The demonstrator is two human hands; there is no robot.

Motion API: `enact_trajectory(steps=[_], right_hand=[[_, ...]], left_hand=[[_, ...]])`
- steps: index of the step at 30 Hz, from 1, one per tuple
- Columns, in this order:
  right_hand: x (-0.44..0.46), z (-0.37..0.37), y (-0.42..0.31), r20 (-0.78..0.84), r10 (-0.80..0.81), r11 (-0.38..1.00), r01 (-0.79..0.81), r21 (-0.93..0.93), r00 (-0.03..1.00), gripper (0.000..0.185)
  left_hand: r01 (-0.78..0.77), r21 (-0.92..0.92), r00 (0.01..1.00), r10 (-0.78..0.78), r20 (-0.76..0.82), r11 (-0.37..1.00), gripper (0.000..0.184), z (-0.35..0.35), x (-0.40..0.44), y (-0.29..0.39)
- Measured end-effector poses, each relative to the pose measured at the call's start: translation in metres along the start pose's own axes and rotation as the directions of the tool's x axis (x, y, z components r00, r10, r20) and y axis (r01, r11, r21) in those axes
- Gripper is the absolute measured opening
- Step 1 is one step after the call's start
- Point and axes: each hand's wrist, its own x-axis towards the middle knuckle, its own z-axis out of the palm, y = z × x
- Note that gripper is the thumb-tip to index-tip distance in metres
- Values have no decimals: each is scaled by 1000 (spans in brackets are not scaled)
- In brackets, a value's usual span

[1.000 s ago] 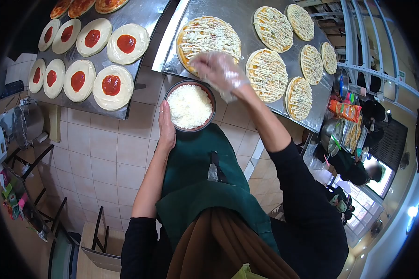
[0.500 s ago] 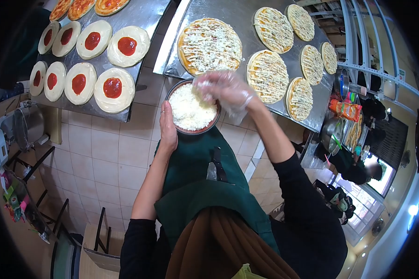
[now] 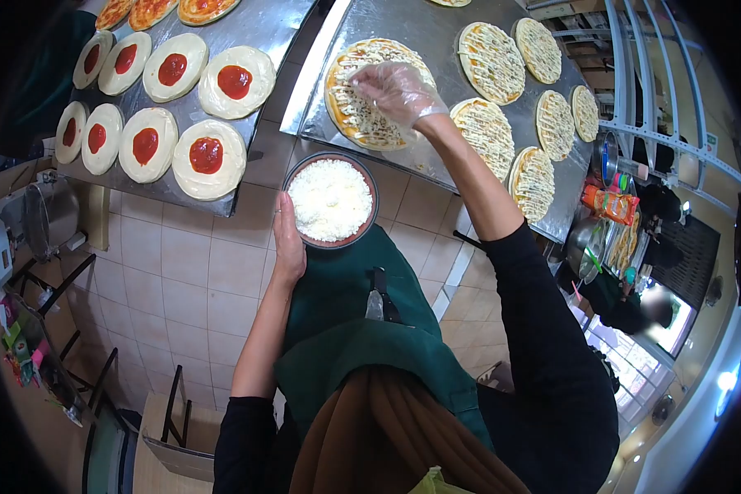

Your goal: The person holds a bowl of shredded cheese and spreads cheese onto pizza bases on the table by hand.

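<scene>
My left hand (image 3: 288,237) is wrapped round the side of a round bowl (image 3: 375,193) with a dark rim. White grated cheese (image 3: 331,202) fills it nearly to the top. In a clear plastic glove, my right hand (image 3: 399,90) hangs over the nearest pizza (image 3: 350,103), fingers bunched downward round grated cheese, which they mostly hide. That pizza has pale sauce lines and white shreds on top; the hand covers its right part. Beside it, another pizza (image 3: 484,136) bears zigzag sauce lines.
On the right metal table (image 3: 436,165) lie several more topped pizzas (image 3: 491,63). The left metal table (image 3: 259,136) carries several dough rounds (image 3: 237,82) with red sauce in their centres. A person (image 3: 626,305), bowls and packets are at the far right.
My right hand has gone from the bowl up and over the nearest pizza. The bowl, still in my left hand, has shifted slightly left and down. The view has moved a little.
</scene>
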Motion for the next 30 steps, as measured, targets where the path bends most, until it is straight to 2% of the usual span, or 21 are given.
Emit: enact_trajectory(steps=[1,2,5,9,10,13,14,19,22,25,26,29,30], right_hand=[[-1,2,0,-7,-26,999,26,19,1000,19],[-1,5,0,18,-77,995,78,-68,997,16],[6,10,-6,5,-84,988,84,-129,996,17],[28,0,25,-57,-85,993,89,75,995,19],[16,-25,-2,-73,-29,999,30,15,997,19],[19,-55,8,27,212,955,-212,209,977,21],[20,-58,20,1,163,981,-162,102,987,22],[30,-44,26,-11,-54,991,52,-124,998,25],[38,-40,30,-6,-164,958,158,-240,986,20],[51,-55,45,10,-84,983,84,-165,996,20],[63,-55,66,54,-93,994,96,-52,994,19],[65,-67,47,98,-168,971,182,-155,981,19],[64,-66,38,126,-203,966,220,-138,971,18]], left_hand=[[-7,-1,1000,7,8,1000,52,-4,0,-2],[-8,12,1000,8,0,1000,53,-9,0,-5],[-2,32,1000,3,-16,999,54,-13,-4,-2],[19,15,999,-18,-34,1000,57,-14,-10,7],[16,12,999,-15,-43,1000,58,-15,-10,7],[21,-17,997,-22,-69,1000,59,-19,-12,8],[8,7,997,-7,-74,1000,61,-20,-12,8],[-20,79,993,29,-113,997,67,-14,-21,20],[-35,-19,980,30,-197,999,63,-9,-27,25],[-58,-102,969,32,-246,993,62,5,-35,32],[-65,-119,967,33,-253,991,63,11,-38,35],[-111,-143,949,62,-310,983,65,28,-42,39],[-125,-153,947,72,-313,980,65,29,-42,36]])
